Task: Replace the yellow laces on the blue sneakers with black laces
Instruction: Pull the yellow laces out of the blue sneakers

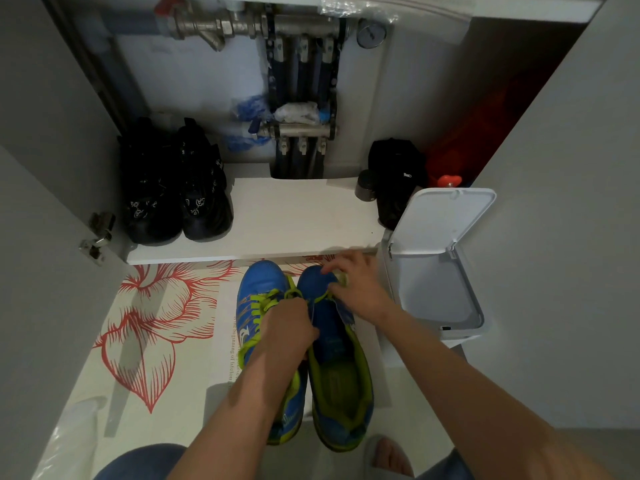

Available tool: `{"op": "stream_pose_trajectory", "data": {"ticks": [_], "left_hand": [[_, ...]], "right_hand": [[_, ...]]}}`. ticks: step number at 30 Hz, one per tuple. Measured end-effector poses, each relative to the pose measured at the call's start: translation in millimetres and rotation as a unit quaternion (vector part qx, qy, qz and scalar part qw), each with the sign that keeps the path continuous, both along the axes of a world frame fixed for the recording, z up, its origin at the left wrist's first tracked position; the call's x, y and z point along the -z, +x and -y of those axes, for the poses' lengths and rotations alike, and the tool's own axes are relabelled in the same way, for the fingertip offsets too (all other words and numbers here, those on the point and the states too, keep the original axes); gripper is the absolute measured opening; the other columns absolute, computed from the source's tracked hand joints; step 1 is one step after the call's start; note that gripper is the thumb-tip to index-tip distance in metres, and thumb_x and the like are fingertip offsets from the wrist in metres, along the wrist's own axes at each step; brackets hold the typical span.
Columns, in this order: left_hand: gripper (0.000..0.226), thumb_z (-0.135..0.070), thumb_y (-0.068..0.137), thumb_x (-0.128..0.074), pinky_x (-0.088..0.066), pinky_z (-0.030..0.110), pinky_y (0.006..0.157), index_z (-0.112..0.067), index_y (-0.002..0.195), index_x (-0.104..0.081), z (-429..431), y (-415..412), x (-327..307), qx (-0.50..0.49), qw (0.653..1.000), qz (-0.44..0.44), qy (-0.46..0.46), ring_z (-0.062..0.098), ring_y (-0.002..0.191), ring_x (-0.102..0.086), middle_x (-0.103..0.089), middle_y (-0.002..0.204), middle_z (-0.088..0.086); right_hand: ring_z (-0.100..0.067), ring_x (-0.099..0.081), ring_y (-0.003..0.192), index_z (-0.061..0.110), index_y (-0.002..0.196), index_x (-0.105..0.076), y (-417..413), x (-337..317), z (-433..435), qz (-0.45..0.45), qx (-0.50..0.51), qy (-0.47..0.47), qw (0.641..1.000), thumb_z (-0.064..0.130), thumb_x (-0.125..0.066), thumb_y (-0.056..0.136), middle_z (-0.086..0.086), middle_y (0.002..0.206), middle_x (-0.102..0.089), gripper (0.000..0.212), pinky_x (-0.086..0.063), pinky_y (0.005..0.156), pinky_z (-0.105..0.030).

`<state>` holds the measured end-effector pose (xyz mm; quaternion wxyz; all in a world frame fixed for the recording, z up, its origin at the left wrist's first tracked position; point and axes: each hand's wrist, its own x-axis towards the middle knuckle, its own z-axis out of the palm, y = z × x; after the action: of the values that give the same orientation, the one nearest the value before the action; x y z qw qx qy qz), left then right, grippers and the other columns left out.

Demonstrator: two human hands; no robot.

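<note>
Now, sneakers point(265, 280) at 6 o'clock: my left hand point(287, 327) grips them, my right hand point(356, 289) pinches the yellow lace point(321, 298) at the toe; jerking may snag it in an eyelet.

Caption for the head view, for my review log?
Right hand pinches the yellow lace over the toe of a blue sneaker; left hand grips that sneaker, its twin laced.

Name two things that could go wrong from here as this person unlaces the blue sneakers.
1. The yellow lace bunched in the right hand may snag in the eyelets of the right sneaker if yanked.
2. The open bin stands close beside that hand; the freed lace might drop in.
</note>
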<state>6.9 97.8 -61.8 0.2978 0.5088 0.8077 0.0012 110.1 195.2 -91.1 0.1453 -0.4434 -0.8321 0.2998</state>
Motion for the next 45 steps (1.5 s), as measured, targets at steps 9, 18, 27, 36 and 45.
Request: {"op": "stream_pose_trajectory", "data": {"ticks": [9, 18, 27, 36, 45], "left_hand": [[0.022, -0.028, 0.087, -0.060, -0.054, 0.032, 0.084, -0.009, 0.076, -0.057, 1.6, -1.9, -0.9, 0.003, 1.000, 0.020, -0.014, 0.022, 0.087, -0.067, -0.064, 0.080, 0.006], [0.025, -0.024, 0.090, -0.055, -0.052, 0.028, 0.085, -0.014, 0.068, -0.049, 3.2, 2.3, -2.9, 0.012, 1.000, -0.005, 0.006, 0.020, 0.092, -0.066, -0.063, 0.083, 0.006], [0.021, -0.016, 0.089, -0.054, -0.047, 0.027, 0.079, -0.002, 0.105, -0.059, 4.7, 0.6, -2.7, 0.002, 1.000, -0.021, 0.006, 0.023, 0.101, -0.061, -0.064, 0.105, 0.012], [0.024, -0.019, 0.092, -0.052, -0.047, 0.027, 0.083, -0.006, 0.112, -0.056, 1.6, 3.4, -2.2, 0.017, 0.999, -0.049, 0.004, 0.022, 0.105, -0.060, -0.063, 0.113, 0.010], [0.022, -0.018, 0.089, -0.055, -0.052, 0.030, 0.081, -0.001, 0.102, -0.061, 4.9, 0.8, -1.4, 0.007, 1.000, 0.000, 0.006, 0.025, 0.092, -0.066, -0.062, 0.086, 0.010]], "right_hand": [[-0.025, -0.031, 0.123, 0.009, 0.101, -0.063, -5.5, 23.4, 6.7, 0.105, -0.049, 0.102, 0.988, 0.018, -0.059, 0.089, -0.006, 0.123, -0.051, 0.016, -0.031, 0.101, -0.032], [-0.027, -0.013, 0.137, 0.009, 0.101, -0.062, -5.1, 22.3, 8.2, 0.103, -0.100, 0.039, 0.989, 0.017, -0.067, 0.084, -0.006, 0.150, -0.028, 0.020, -0.020, 0.107, -0.033], [-0.032, -0.047, 0.109, 0.000, 0.114, -0.057, 24.7, 21.5, -35.3, 0.129, 0.190, 0.143, 0.963, 0.002, -0.042, 0.090, -0.018, 0.118, -0.055, 0.029, -0.020, 0.087, -0.029], [-0.023, -0.027, 0.122, 0.017, 0.112, -0.060, -8.5, 10.0, 6.8, 0.131, -0.112, 0.047, 0.984, 0.025, -0.066, 0.084, -0.004, 0.126, -0.045, 0.030, -0.022, 0.095, -0.025], [-0.027, -0.046, 0.105, 0.011, 0.087, -0.062, -5.7, 11.5, -5.4, 0.062, 0.036, 0.064, 0.995, 0.014, -0.057, 0.088, -0.009, 0.097, -0.062, 0.006, -0.037, 0.092, -0.038]]}}
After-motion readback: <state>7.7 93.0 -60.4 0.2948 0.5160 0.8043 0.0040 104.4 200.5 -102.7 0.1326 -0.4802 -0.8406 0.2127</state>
